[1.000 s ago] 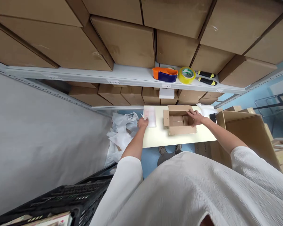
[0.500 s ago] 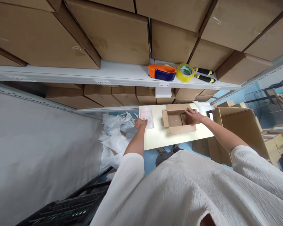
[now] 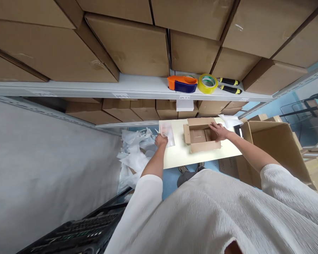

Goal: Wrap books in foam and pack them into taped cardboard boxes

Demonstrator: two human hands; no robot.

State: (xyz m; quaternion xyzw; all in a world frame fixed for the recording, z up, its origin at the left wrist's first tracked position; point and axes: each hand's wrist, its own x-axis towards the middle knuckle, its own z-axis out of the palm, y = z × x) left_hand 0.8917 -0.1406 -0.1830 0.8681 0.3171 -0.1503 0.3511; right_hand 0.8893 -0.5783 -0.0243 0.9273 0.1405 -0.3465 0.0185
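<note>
On the pale yellow tabletop (image 3: 175,157) sits a small cardboard box (image 3: 203,147), its top flaps folded outward and no contents visible in the part I can see. My right hand (image 3: 219,132) grips its right end, fingers reaching over the edge and partly hiding that flap. At the table's left end lies a flat, translucent plastic bag (image 3: 169,135) with a pinkish tint. My left hand (image 3: 161,140) is closed at the bag's left edge, fingers curled and partly hidden.
The shelf above carries an orange and blue tape dispenser (image 3: 182,84), a yellow tape roll (image 3: 208,83), two black-yellow-handled tools (image 3: 230,89) and large cartons (image 3: 137,46). Crumpled white wrapping (image 3: 135,155) lies left; a big open carton (image 3: 272,141) stands right, a black crate (image 3: 95,225) lower left.
The view has shifted slightly, so everything sits a little farther right and lower. Both hands keep nearly the same places, at the bag and on the box.
</note>
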